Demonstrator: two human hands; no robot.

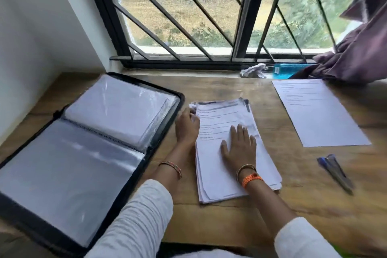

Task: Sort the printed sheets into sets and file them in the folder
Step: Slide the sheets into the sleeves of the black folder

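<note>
Sheets (226,148) under flat right hand (239,148)

**Around the Work: Window, Cloth, Pens**

Wooden tabletop (230,216) with visible grain, set against a white wall (41,27) on the left. Behind it, a dark-framed window (240,27) with slanted bars, greenery and bare ground blurred beyond. On the sill, a crumpled white cloth (253,71) just beside a flat blue object (291,68), too blurred to identify. At upper right, a purple curtain (360,48) bunched down onto the sill. On the tabletop's right side, two pens (335,172) lying close together, one blue.
</note>
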